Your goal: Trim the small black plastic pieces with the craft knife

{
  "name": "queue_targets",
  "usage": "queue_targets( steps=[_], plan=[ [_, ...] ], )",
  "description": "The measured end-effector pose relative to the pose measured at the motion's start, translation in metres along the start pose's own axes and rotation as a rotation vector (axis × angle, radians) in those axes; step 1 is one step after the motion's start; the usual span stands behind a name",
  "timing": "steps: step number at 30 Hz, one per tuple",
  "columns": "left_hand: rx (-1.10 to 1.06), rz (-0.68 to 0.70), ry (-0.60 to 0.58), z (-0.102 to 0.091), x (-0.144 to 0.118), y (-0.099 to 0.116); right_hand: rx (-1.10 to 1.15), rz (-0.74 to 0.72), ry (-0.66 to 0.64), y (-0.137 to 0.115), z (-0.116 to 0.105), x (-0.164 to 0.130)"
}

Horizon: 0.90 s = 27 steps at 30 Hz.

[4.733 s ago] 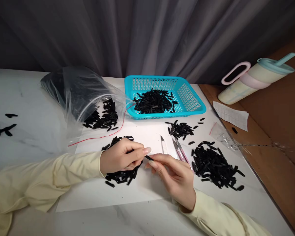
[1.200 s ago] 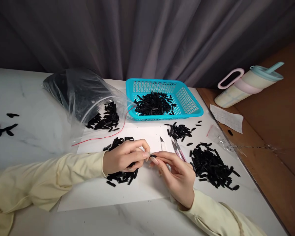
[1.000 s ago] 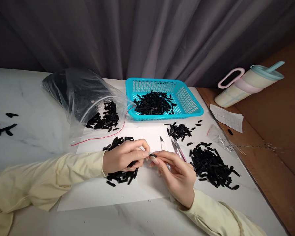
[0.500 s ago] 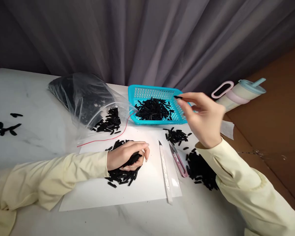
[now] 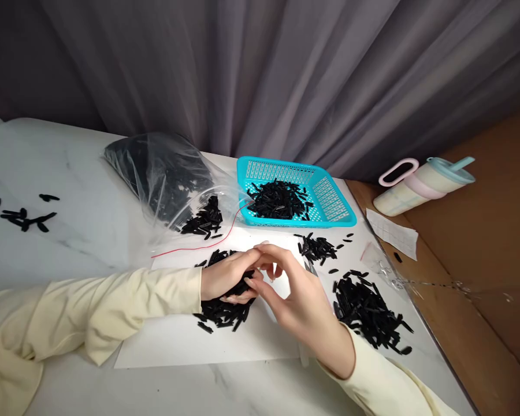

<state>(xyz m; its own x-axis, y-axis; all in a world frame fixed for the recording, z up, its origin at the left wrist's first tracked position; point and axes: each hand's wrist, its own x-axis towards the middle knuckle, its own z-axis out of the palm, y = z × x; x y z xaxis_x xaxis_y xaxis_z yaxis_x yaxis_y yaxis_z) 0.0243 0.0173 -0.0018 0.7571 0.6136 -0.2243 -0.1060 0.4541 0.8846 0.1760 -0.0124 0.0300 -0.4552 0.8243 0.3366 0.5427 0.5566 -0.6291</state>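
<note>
Small black plastic strips, slim and matte, lay heaped in a pile (image 5: 223, 306) on a white paper sheet (image 5: 177, 341) on the marble counter (image 5: 69, 242); left hand (image 5: 225, 277) rested on the pile, fingers curled over a clump of strips; right hand (image 5: 292, 292) met it, fingertips (image 5: 260, 249) pinched together at the left's; whether they gripped a strip could not be told; a second pile (image 5: 368, 309) lay to the right; a turquoise basket (image 5: 335, 199) held more.

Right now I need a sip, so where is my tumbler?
The tumbler lies tipped on the brown surface at far right, beyond the paper slip, right of the turquoise basket.
</note>
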Motion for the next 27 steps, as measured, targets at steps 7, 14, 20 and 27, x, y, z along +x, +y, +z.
queue_targets(
  steps=[7, 14, 20, 27],
  plan=[
    [0.035, 0.033, -0.006, -0.001, 0.003, -0.002, 0.082, 0.032, -0.017, 0.003, 0.008, -0.002],
    [0.003, -0.017, 0.014, 0.001, 0.002, 0.003, 0.169, 0.060, 0.084, 0.003, 0.001, -0.006],
    [-0.043, -0.068, 0.049, 0.003, 0.004, 0.006, 0.402, 0.311, 0.218, 0.006, -0.007, -0.025],
    [0.103, -0.056, 0.033, 0.001, 0.004, 0.001, 0.834, 0.546, 0.217, 0.022, 0.009, -0.039]
  ],
)
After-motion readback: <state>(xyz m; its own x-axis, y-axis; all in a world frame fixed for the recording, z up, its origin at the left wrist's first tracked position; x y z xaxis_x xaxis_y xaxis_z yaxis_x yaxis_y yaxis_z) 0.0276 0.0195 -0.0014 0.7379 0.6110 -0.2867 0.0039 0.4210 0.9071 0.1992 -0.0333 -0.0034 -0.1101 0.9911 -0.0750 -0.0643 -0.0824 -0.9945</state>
